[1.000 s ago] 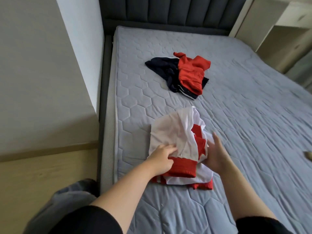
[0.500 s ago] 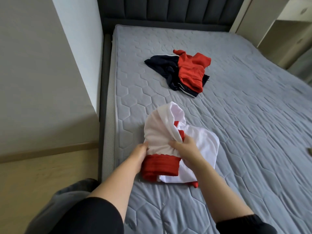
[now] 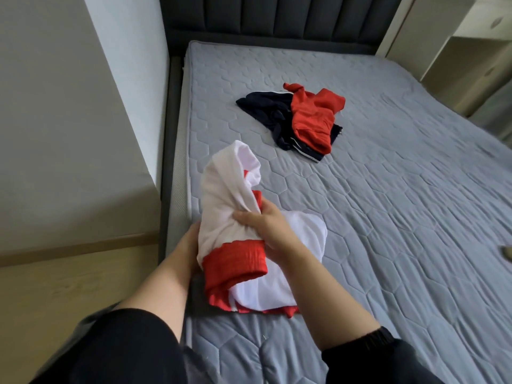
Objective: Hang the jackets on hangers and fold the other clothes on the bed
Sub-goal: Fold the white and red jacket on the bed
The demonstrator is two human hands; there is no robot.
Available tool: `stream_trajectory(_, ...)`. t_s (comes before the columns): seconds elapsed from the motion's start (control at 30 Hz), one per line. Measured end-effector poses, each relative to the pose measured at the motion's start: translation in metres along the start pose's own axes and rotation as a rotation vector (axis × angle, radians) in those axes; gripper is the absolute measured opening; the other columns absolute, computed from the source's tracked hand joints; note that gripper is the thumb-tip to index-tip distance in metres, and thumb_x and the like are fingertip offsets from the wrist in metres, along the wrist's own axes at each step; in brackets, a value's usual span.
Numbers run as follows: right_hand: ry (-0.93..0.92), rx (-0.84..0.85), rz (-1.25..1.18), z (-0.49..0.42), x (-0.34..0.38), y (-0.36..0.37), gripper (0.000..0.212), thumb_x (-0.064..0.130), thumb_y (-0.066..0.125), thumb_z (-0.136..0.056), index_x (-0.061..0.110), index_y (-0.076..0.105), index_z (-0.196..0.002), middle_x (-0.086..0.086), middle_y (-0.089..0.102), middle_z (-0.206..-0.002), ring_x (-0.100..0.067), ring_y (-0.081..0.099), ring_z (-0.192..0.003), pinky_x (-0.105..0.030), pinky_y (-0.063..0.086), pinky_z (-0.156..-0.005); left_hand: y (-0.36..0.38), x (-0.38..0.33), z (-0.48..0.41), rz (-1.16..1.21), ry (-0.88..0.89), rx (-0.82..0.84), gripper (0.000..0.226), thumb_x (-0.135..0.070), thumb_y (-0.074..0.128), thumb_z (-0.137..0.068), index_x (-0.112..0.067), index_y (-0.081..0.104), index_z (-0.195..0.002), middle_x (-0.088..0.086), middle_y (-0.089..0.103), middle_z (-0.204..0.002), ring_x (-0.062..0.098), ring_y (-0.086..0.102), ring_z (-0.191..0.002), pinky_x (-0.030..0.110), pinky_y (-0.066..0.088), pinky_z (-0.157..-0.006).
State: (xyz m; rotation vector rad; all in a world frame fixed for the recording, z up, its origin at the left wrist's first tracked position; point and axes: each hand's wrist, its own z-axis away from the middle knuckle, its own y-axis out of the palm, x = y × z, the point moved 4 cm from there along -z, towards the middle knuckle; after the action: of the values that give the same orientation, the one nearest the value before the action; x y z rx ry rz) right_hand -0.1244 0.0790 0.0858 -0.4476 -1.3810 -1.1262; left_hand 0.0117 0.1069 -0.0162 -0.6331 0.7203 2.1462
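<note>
Your right hand (image 3: pixel 263 225) gripped a bunched fold of the white-and-red garment (image 3: pixel 227 187) by the left edge of the bed (image 3: pixel 388 195), while your left hand (image 3: pixel 189 241) touched the garment's left side, its fingers hidden and its grip not discernible.

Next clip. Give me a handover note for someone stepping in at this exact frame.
Right hand grips bunched white cloth of the white-and-red garment, half lifted at the left edge of the mattress.
Left hand is against its left side, fingers hidden.
Navy and red pile lies crumpled farther up the mattress.
Done: nothing folded or hung in view.
Left: sort this garment, then the pile; no hangers visible.
</note>
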Motion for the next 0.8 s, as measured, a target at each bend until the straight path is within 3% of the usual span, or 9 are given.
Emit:
stream_trajectory(0.07,0.023,-0.102,-0.06,0.008,-0.007,-0.025,0.029,-0.013,0.054,-0.085,0.007,0.062,-0.104,-0.014,0.07,-0.096,-0.03,0.068,-0.089,-0.042,0.055,-0.087,0.006,0.006,-0.001,0.089,-0.084,0.161,0.047,-0.046,0.047,-0.094,-0.009,0.06,-0.121,0.017,0.065,-0.118,0.032,0.06,-0.11,0.038,0.049,-0.077)
stream_trajectory(0.17,0.069,-0.322,-0.052,0.022,-0.018,-0.072,0.028,-0.011,0.058,-0.083,0.003,0.063,-0.107,-0.015,0.072,-0.09,-0.029,0.069,-0.081,-0.04,0.058,-0.078,0.014,0.012,-0.002,-0.046,-0.08,0.154,0.043,-0.049,0.052,-0.091,-0.014,0.065,-0.11,0.012,0.072,-0.097,0.025,0.066,-0.092,0.035,0.052,-0.077)
stream_trajectory(0.3,0.1,-0.482,-0.04,0.037,-0.034,-0.12,0.025,-0.011,0.057,-0.083,0.008,0.064,-0.098,-0.015,0.071,-0.088,-0.029,0.068,-0.077,-0.041,0.057,-0.076,0.029,0.02,0.002,-0.323,0.167,0.073,0.042,-0.034,0.066,-0.087,-0.017,0.053,-0.123,0.003,0.067,-0.105,0.018,0.065,-0.091,0.028,0.052,-0.073)
stream_trajectory(0.4,0.124,-0.565,0.047,0.044,-0.048,-0.138,0.025,-0.01,0.057,-0.085,0.01,0.063,-0.098,-0.012,0.071,-0.087,-0.025,0.069,-0.075,-0.035,0.057,-0.069,0.037,0.029,0.002,-0.443,0.273,0.007,0.059,-0.028,0.075,-0.08,-0.02,0.045,-0.13,0.001,0.061,-0.118,0.019,0.061,-0.103,0.032,0.05,-0.088)
stream_trajectory(0.53,0.199,-0.689,0.24,0.049,-0.07,-0.152,0.017,-0.005,0.055,-0.086,0.007,0.062,-0.096,-0.008,0.066,-0.082,-0.022,0.062,-0.07,-0.029,0.051,-0.062,0.043,0.041,-0.001,-0.44,0.233,0.001,0.068,-0.027,0.078,-0.077,-0.016,0.041,-0.133,0.0,0.058,-0.12,0.017,0.059,-0.099,0.026,0.05,-0.077)
stream_trajectory(0.63,0.243,-0.675,0.259,0.048,-0.076,-0.156,0.015,-0.006,0.053,-0.085,0.005,0.061,-0.091,-0.01,0.062,-0.078,-0.023,0.058,-0.066,-0.03,0.048,-0.06,0.042,0.045,-0.008,-0.526,0.202,-0.03,0.093,-0.036,0.086,-0.064,-0.018,0.036,-0.14,0.003,0.054,-0.132,0.024,0.055,-0.116,0.038,0.047,-0.098)
stream_trajectory(0.7,0.29,-0.635,0.251,0.047,-0.076,-0.158,0.015,-0.009,0.053,-0.08,0.002,0.061,-0.088,-0.014,0.061,-0.076,-0.025,0.057,-0.068,-0.032,0.047,-0.061,0.038,0.043,-0.01,-0.584,0.199,-0.055,0.096,-0.035,0.088,-0.059,-0.02,0.038,-0.139,0.002,0.054,-0.132,0.025,0.054,-0.117,0.04,0.046,-0.1)
stream_trajectory(0.8,0.428,-0.61,0.244,0.051,-0.078,-0.162,0.014,-0.005,0.057,-0.07,0.008,0.051,-0.07,-0.008,0.048,-0.058,-0.021,0.046,-0.052,-0.027,0.037,-0.052,0.034,0.042,-0.012,-0.62,0.224,-0.081,0.087,-0.023,0.088,-0.061,-0.019,0.044,-0.136,0.004,0.056,-0.129,0.025,0.055,-0.116,0.036,0.046,-0.097)
